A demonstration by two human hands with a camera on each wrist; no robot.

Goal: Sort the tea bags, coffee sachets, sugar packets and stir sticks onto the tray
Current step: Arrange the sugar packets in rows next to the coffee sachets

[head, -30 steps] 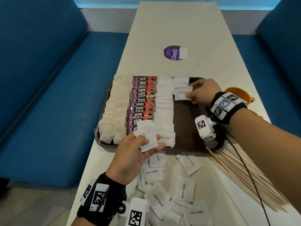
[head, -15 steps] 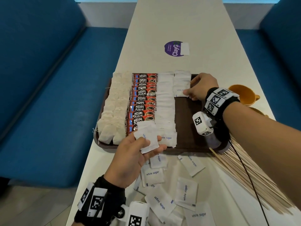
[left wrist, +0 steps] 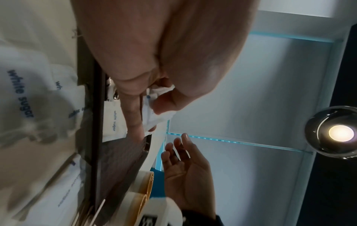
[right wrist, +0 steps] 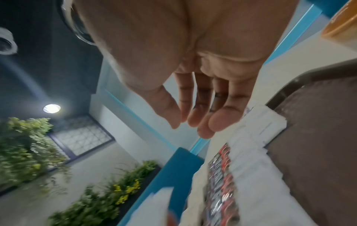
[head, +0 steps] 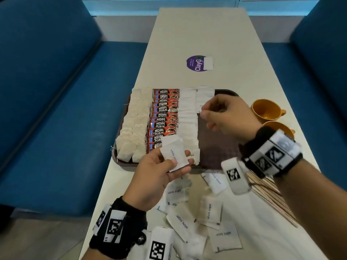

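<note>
- Sugar packets (head: 174,153): small stack pinched in left hand (head: 159,177) above tray (head: 217,147) near edge.
- Light, limp, slippery paper; best pinched at edges.
- Right hand (head: 225,115): relaxed, empty.

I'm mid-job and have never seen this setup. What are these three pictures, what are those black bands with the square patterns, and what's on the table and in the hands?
No machine here: a person works bare-handed, with a small camera strapped to each wrist on a black band with printed squares. The big picture comes from a head camera looking down. The other two look along each hand from the wrist, so they appear tilted and partly blurred.

On the table sits a brown tray with rows of tea bags, coffee sachets and sugar packets. More packets lie loose in front of the tray, stir sticks to the right, two orange cups beyond them.

The left hand pinches a few sugar packets. The right hand hangs above the tray, fingers relaxed, holding nothing.
</note>
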